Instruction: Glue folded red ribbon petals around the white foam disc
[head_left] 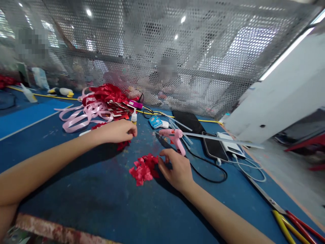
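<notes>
1. Here's the left hand [123, 131], loosely curled near the white bottle [134, 117]; any grip, can't tell.
2. Red ribbon pieces [142, 171] sit on the blue table [101, 206].
3. Right hand [178, 169], half-curled beside them, grip unclear; pink glue gun [175, 136] just beyond!

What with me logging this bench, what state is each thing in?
Red pieces: bunched together
Left hand: fingers curled
Right hand: fingers bent, beside the red pieces
Pink glue gun: clear stick in its back
Phone: screen dark
Scissors: seemingly closed
Pink ribbon: loosely looped
Small bottle: upright
</notes>
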A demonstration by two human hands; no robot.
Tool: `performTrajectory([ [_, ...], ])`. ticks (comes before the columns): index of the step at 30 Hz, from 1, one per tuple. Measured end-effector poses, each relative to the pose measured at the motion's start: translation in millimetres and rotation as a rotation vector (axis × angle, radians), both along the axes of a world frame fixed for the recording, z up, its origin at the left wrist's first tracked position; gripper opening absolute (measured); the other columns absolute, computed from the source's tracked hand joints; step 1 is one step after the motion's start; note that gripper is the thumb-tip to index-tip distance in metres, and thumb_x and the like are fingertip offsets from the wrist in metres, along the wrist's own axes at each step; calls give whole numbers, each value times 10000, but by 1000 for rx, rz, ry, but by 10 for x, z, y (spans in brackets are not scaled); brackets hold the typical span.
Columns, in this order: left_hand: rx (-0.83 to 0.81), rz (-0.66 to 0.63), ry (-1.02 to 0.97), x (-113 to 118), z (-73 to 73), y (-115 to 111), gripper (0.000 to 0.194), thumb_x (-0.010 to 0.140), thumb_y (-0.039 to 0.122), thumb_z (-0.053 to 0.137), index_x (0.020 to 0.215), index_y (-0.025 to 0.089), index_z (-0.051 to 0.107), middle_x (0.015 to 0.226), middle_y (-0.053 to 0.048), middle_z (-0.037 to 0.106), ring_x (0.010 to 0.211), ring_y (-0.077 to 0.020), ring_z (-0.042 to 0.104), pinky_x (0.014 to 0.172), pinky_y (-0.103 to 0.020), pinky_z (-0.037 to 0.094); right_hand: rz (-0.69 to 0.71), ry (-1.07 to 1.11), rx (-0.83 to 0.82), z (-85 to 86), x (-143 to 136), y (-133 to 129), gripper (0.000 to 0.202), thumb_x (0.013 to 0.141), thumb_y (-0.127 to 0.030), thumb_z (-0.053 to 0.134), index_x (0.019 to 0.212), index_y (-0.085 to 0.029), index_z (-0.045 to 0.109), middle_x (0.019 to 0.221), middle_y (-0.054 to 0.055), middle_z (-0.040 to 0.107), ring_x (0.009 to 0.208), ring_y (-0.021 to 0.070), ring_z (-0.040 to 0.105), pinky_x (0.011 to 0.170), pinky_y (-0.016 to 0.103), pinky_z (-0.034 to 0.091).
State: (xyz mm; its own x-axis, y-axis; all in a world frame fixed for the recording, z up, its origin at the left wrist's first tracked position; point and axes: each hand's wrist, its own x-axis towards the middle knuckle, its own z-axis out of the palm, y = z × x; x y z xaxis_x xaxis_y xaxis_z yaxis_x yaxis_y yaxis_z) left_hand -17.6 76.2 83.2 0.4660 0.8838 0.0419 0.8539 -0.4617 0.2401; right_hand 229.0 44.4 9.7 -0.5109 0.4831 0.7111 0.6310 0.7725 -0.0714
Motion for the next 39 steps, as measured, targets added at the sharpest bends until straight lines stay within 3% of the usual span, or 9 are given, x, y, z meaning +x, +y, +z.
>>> performTrajectory([
  [3,-138,44,118,-139,75,30,304,692,58,481,907,163,670,869,-39,701,780,-167,629,663,-230,422,5,-23,-10,5,-7,-7,75,826,-158,464,858,-190,523,610,-22,571,515,110,539,536,220,376],
  [6,-191,26,130,-202,51,50,461,621,-45,445,965,163,670,977,-55,704,896,-175,632,721,-222,431,19,-36,-9,11,-16,-13,87,822,-138,452,852,-192,514,629,-13,577,532,109,537,542,215,377],
  [9,-195,-9,104,-183,11,56,479,615,-73,398,884,189,696,942,-29,716,891,-164,636,748,-225,431,31,-33,-29,8,-15,-6,84,822,-136,452,855,-192,505,652,-6,582,555,109,543,553,213,383],
  [12,-134,-73,43,-81,-22,34,365,697,-13,411,795,191,698,869,-22,713,835,-163,637,767,-242,430,17,-28,-66,-4,-5,6,72,826,-153,460,864,-194,505,654,-10,579,539,109,528,539,219,371],
  [17,-17,-218,-131,192,-143,-86,236,844,158,457,970,174,656,992,-56,669,922,-177,605,829,-268,415,-12,-47,-168,-10,4,7,94,832,-175,466,907,-184,523,749,21,615,602,126,559,561,235,393],
  [21,-86,-298,-118,330,-296,-175,171,829,237,547,958,183,645,931,-45,646,898,-194,593,790,-274,416,33,-129,-264,13,-2,11,177,835,-164,461,988,-174,550,947,74,629,814,168,599,684,273,462],
  [27,-163,-267,-115,374,-446,-157,110,802,214,575,869,164,647,886,-46,626,844,-190,593,743,-264,399,175,-241,-318,-16,-21,36,263,859,-160,462,1090,-172,585,1077,91,621,929,186,580,800,309,485],
  [34,-227,-237,-169,376,-464,-125,132,806,232,534,769,154,635,804,-32,598,734,-160,571,647,-237,381,142,-337,-321,-30,-25,32,222,872,-186,488,1026,-152,645,977,85,650,863,188,566,754,304,477],
  [39,-271,-244,-212,347,-352,-132,157,821,257,492,771,159,604,808,-15,593,721,-140,548,643,-227,378,123,-352,-317,-3,-26,17,217,866,-179,494,1018,-158,647,985,82,648,843,178,557,743,295,466],
])
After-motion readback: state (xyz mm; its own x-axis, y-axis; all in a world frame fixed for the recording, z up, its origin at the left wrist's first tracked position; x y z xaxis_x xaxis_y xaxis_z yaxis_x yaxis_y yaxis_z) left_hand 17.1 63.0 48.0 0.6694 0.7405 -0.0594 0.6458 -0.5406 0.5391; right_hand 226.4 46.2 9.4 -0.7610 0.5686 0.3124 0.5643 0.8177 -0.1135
